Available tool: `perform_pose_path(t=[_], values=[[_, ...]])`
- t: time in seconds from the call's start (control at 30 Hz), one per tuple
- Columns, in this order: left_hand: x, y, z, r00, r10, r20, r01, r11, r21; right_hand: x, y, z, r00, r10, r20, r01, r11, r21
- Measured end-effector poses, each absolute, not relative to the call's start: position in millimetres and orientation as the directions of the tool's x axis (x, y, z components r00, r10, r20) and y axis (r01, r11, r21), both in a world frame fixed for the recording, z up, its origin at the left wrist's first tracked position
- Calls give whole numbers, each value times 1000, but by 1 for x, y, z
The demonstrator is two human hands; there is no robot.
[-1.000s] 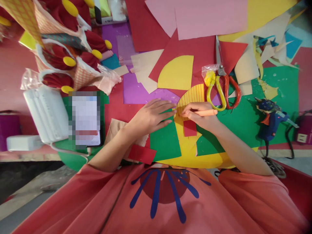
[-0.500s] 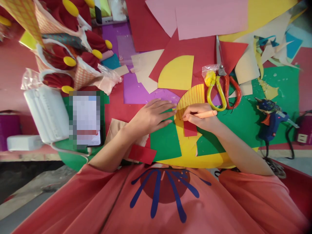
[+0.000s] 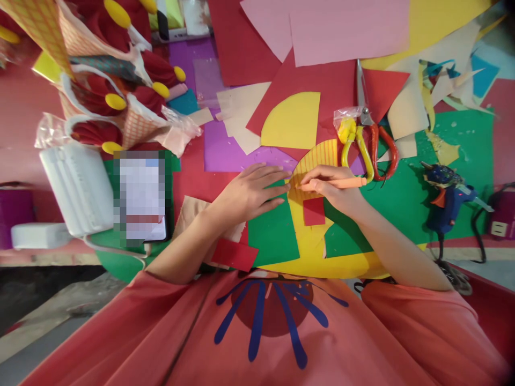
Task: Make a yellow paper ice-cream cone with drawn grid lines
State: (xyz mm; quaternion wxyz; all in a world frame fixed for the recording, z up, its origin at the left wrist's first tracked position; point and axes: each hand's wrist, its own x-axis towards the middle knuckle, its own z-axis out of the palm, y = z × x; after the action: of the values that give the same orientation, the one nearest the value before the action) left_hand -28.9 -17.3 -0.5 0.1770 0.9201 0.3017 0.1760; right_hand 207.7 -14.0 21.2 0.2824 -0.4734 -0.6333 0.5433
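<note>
An orange marker (image 3: pixel 349 183) is gripped in my right hand (image 3: pixel 336 187), its tip down at the left side of a yellow paper quarter-circle (image 3: pixel 322 155). Orange stripes run across that piece. My left hand (image 3: pixel 253 193) lies flat with fingers stretched out, fingertips at the left edge of the striped piece. Below my right hand is a small red paper rectangle (image 3: pixel 314 212). A plain yellow quarter-circle (image 3: pixel 295 120) lies just beyond. Scissors (image 3: pixel 364 123) with one yellow and one red handle rest to the right of the striped piece.
Paper cones with red tops (image 3: pixel 140 120) crowd the far left, near a white power strip (image 3: pixel 78 187) and a phone (image 3: pixel 142 198). A blue glue gun (image 3: pixel 446 206) lies at right. Pink sheets (image 3: pixel 350 32) and paper scraps (image 3: pixel 454 86) cover the far side.
My right hand has shifted slightly, and the marker now lies flatter, its tip toward the striped piece's left edge. More of the red rectangle shows. My left hand has stayed in place.
</note>
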Motion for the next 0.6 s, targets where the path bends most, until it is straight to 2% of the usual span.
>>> perform_pose_path(t=[0.27,0.6], values=[[-29,-18,1,765,581,277,466,-797,384,206,-16,17,-359,928,-94,348,39,-937],[-30,-19,2,769,593,238,465,-775,428,205,-14,22,-400,913,-86,394,86,-915]])
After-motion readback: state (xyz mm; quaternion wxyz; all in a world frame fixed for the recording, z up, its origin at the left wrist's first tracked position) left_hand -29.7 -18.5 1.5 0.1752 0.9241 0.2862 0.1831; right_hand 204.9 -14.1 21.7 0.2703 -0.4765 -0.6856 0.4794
